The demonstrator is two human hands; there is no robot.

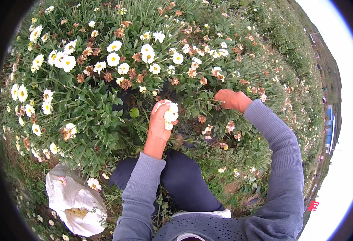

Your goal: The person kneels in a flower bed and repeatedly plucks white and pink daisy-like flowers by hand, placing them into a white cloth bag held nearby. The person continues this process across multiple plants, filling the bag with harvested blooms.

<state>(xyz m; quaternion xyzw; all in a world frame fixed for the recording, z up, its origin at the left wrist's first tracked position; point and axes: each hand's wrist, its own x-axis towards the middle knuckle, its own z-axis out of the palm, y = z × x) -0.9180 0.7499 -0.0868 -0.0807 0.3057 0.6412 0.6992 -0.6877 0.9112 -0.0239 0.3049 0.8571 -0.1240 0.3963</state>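
Note:
A bunch of white chrysanthemum heads (171,114) is held in my left hand (158,126), with the thumb pressed over the top. That hand is above the gap between the plants, in front of my knees. My right hand (232,99) reaches into the foliage to the right, its fingers curled low among leaves and stems. The fingertips are hidden, so whether they grip a stem cannot be told. Beyond both hands stand open white chrysanthemums with yellow centres (113,59), mixed with withered brown heads (125,84).
At lower left a white sack (74,195) lies with its mouth open and pale yellowish contents inside. My knees in dark trousers (184,180) are bent close to the plants. Flower rows stretch to the right, towards a blue building (329,129) and a red sign (313,206).

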